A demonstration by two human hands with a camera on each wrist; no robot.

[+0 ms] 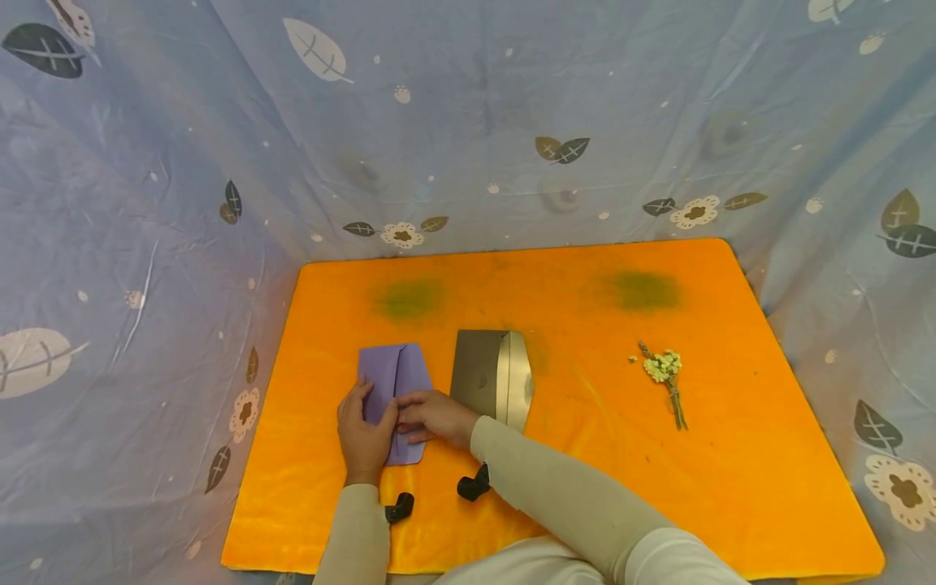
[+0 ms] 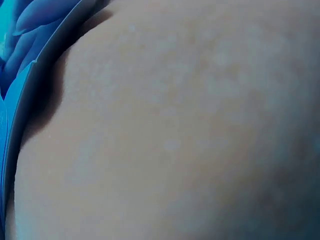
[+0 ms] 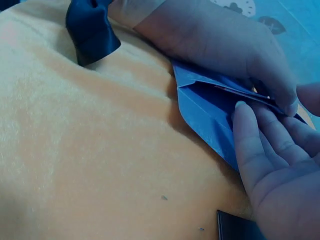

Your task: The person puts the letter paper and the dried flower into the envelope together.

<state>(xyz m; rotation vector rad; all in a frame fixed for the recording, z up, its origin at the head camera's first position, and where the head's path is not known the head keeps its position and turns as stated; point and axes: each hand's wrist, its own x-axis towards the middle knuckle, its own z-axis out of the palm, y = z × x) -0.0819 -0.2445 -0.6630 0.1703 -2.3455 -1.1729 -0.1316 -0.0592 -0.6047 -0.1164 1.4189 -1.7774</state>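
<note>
A purple envelope (image 1: 415, 367) lies at the left of the orange mat, its flap unfolded to the right. My left hand (image 1: 364, 431) grips its left part, thumb on top by the pocket's edge. From the right, my right hand (image 1: 441, 416) meets that thumb; in the right wrist view its fingers (image 3: 246, 137) reach into the envelope's gaping pocket (image 3: 212, 102) and hold its edge. Some fingertips are hidden under the paper. Beneath the right wrist lies a dark envelope (image 1: 477, 370) with a shiny gold inner flap. The left wrist view is mostly blurred skin.
A small bunch of dried pale yellow flowers (image 1: 664, 367) with tied stems lies on the right of the orange mat (image 1: 585, 471). A loose bit of flower (image 1: 632, 358) is beside it. Blue patterned curtains (image 1: 468, 97) hang behind and at both sides.
</note>
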